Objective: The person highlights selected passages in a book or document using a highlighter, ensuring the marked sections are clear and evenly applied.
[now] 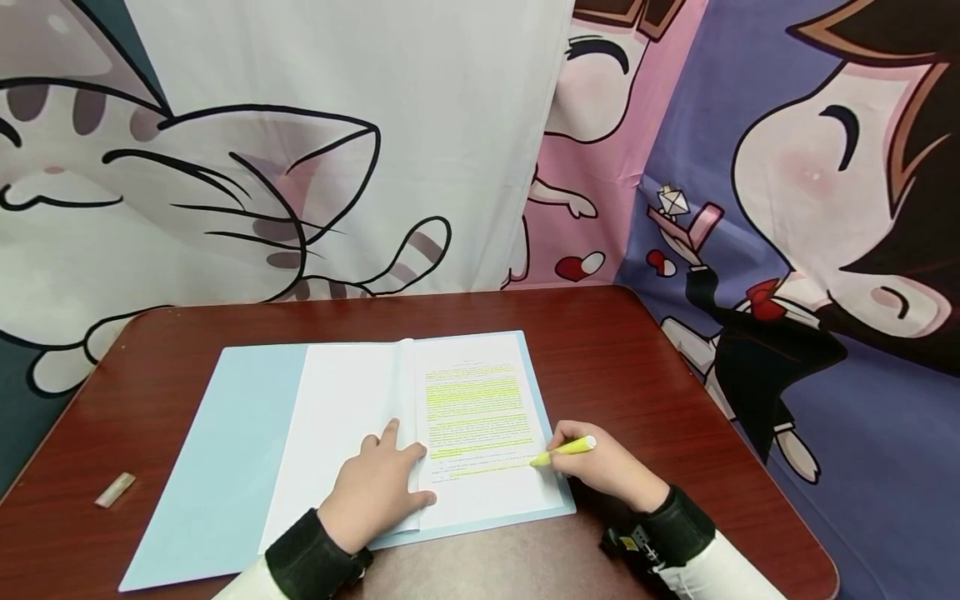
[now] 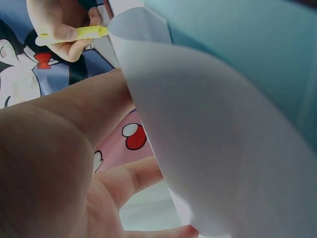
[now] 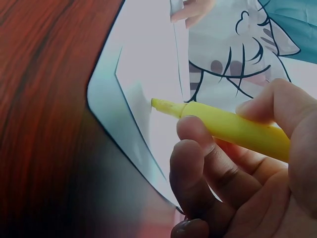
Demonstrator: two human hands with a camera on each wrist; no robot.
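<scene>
My right hand (image 1: 607, 467) pinches a yellow highlighter (image 1: 573, 446) between thumb and fingers. Its tip meets the printed sheet (image 1: 480, 500) near the right end of one of the lowest text lines. Most lines on that sheet are marked yellow. In the right wrist view the highlighter (image 3: 233, 126) points at the paper, its back end hidden by the hand. Fingers spread, my left hand (image 1: 378, 492) rests over the inner fold of the open light blue folder (image 1: 217, 467). The left wrist view shows a white page (image 2: 198, 124) curving up beside the left fingers.
The folder lies on a dark red-brown wooden table (image 1: 600, 358). A small pale block, like an eraser (image 1: 115, 490), sits at the left of the table. Behind hangs a cartoon-printed cloth (image 1: 450, 167), with more of it along the right side.
</scene>
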